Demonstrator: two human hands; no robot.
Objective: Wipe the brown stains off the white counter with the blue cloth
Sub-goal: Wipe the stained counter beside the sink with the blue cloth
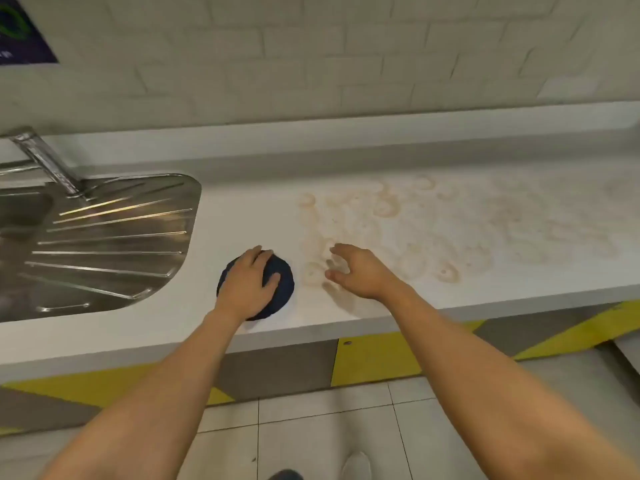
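Note:
A dark blue cloth, bunched into a round pad, lies on the white counter near its front edge. My left hand rests on top of the cloth with fingers curled over it, covering its left half. My right hand hovers just right of the cloth, fingers spread and holding nothing, above the left edge of the brown stains. The stains are pale brown rings and smears spread across the counter from its middle to the far right.
A stainless steel sink drainboard with a tap is set into the counter at the left. A white tiled wall rises behind. Yellow and grey panels run under the counter edge, above a tiled floor.

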